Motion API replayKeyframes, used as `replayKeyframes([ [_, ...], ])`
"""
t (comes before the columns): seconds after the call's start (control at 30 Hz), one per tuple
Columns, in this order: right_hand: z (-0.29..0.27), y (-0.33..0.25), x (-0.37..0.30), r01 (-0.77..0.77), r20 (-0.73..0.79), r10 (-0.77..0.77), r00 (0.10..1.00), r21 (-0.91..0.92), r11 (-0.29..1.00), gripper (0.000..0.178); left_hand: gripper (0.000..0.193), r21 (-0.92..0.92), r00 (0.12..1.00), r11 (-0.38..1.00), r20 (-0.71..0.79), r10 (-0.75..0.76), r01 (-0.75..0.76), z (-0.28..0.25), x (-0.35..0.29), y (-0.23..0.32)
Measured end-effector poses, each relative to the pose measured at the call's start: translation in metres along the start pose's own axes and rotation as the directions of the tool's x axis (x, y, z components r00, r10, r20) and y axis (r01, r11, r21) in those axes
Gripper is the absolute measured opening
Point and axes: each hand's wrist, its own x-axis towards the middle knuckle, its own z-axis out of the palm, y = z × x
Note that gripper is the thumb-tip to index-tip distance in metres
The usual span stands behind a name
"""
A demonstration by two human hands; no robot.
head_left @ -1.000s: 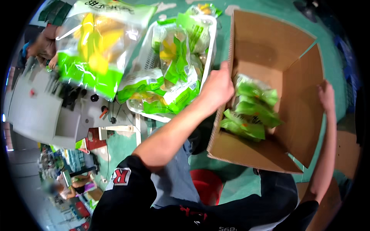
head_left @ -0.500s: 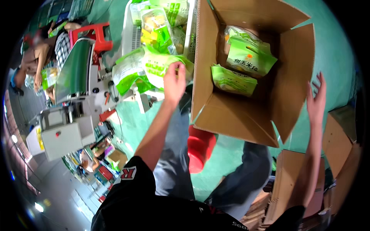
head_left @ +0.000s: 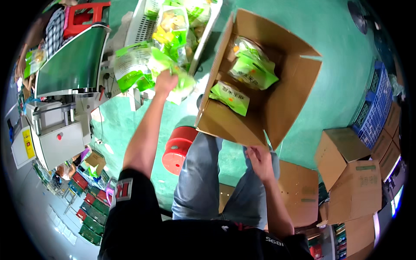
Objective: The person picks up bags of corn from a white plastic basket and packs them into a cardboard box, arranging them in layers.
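My left hand [head_left: 166,83] is closed on the edge of a green-and-white plastic food bag [head_left: 180,84], blurred by motion. Another such bag [head_left: 132,65] lies beside it, over the near end of a white plastic basket [head_left: 205,38]. Several more bags and a clear-topped pack with yellow contents fill the basket. To its right stands an open cardboard box [head_left: 288,93]. Inside are green-and-white bags, one [head_left: 253,71] at the far side and one [head_left: 232,97] nearer. My right hand [head_left: 260,164] has its fingers curled at the near flap of the box.
A red round stool [head_left: 177,151] stands by my legs. To the left is a green conveyor belt [head_left: 71,60] with a white machine cabinet [head_left: 65,149]. Cardboard boxes [head_left: 353,190] and a blue plastic crate [head_left: 375,99] stand at right. A person sits at far left.
My right hand has moved from beyond the box's right side to its near flap. My left hand has closed on a bag. The view has shifted, with the box appearing lower and further left.
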Motion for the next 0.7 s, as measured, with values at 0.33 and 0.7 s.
replayKeyframes([
  [0.33, -0.013, -0.143, 0.088, -0.004, 0.338, -0.084, 0.937, 0.251, 0.968, 0.058, 0.021, -0.47, 0.729, 0.634, -0.033, 0.683, -0.615, -0.077, -0.322, 0.137],
  [0.7, -0.227, -0.083, 0.264, -0.116, 0.446, 0.008, 0.895, 0.215, 0.97, 0.059, 0.022, -0.449, 0.804, 0.667, -0.3, 0.514, -0.594, 0.05, -0.23, 0.316],
])
